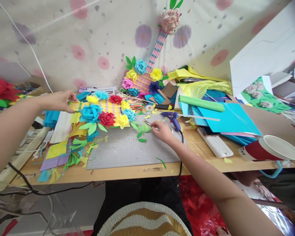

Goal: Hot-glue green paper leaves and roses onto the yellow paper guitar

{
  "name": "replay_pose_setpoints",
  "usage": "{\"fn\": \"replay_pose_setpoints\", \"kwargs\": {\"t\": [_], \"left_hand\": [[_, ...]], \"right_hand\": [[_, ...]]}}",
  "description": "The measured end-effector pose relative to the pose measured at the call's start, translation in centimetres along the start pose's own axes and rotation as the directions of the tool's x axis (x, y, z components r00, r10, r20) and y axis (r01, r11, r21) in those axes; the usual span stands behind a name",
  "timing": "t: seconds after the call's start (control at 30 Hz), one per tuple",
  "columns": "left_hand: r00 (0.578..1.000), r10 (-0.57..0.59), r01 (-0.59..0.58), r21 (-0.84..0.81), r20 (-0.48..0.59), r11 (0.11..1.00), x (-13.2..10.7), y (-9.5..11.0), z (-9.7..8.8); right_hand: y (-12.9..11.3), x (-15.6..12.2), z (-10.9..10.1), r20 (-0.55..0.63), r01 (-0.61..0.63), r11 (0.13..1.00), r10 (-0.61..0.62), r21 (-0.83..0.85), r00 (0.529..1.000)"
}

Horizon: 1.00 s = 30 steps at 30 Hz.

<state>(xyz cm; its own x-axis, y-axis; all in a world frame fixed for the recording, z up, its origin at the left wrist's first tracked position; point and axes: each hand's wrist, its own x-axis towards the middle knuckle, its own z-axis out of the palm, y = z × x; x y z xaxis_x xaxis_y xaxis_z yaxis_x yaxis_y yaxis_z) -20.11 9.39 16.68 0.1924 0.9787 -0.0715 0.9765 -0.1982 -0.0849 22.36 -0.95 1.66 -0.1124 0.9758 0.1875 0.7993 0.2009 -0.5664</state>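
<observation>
My left hand (64, 101) reaches across to the neck of a flower-covered paper guitar (110, 109), its thumb and fingers closed around the neck's end. Blue, red and yellow paper flowers and green leaves cover the yellow body. My right hand (161, 131) is low over the grey cutting mat (118, 154), fingers curled on what looks like small scissors (147, 122); only the metal tips show, pointing left. Green paper leaves (140, 132) lie just left of that hand. Behind it a blue glue gun (172, 118) rests with its cord trailing forward.
A finished-looking pink paper guitar (144, 82) leans on the back wall. Coloured paper sheets (231, 119) and a green roll (201, 103) pile up at right, near a red-and-white cup (267, 149). Paper scraps (56, 150) cover the left side. Cables (31, 190) hang by the left edge.
</observation>
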Motion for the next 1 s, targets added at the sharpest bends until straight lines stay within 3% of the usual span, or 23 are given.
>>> {"fn": "replay_pose_setpoints", "kwargs": {"t": [0.1, 0.3, 0.4, 0.53, 0.67, 0.83, 1.0], "left_hand": [[0.997, 0.008, -0.020, 0.144, 0.083, 0.989, -0.7, -0.4, 0.0], [0.994, 0.095, -0.107, 0.286, 0.056, 0.952, -0.2, 0.1, 0.8], [0.983, 0.178, -0.181, 0.317, 0.037, 0.931, 0.8, 0.0, 1.2], [0.968, 0.250, -0.237, 0.384, 0.017, 0.892, 2.0, -0.2, 1.3], [0.949, 0.315, -0.271, 0.495, -0.006, 0.826, 2.6, -0.1, 1.1], [0.920, 0.383, -0.314, 0.427, -0.084, 0.848, 3.4, 0.3, 1.6], [0.929, 0.358, -0.323, 0.276, -0.090, 0.905, 4.3, 0.9, 2.8]], "right_hand": [[-0.1, -0.1, 0.7, 0.025, 0.055, 0.998, -0.054, -0.044, 0.998], [-1.1, 0.9, 2.0, -0.003, 0.092, 0.993, -0.093, -0.071, 0.996], [-1.8, 1.0, 2.6, 0.080, 0.184, 0.982, -0.182, -0.030, 0.980], [-3.1, 0.7, 3.7, 0.191, 0.335, 0.942, -0.329, -0.001, 0.925], [-3.6, 0.6, 4.5, 0.264, 0.372, 0.928, -0.360, 0.007, 0.895], [-3.0, 0.9, 3.9, 0.271, 0.303, 0.953, -0.298, 0.025, 0.915], [-2.2, 0.9, 2.8, 0.286, 0.266, 0.964, -0.256, 0.002, 0.924]]}}
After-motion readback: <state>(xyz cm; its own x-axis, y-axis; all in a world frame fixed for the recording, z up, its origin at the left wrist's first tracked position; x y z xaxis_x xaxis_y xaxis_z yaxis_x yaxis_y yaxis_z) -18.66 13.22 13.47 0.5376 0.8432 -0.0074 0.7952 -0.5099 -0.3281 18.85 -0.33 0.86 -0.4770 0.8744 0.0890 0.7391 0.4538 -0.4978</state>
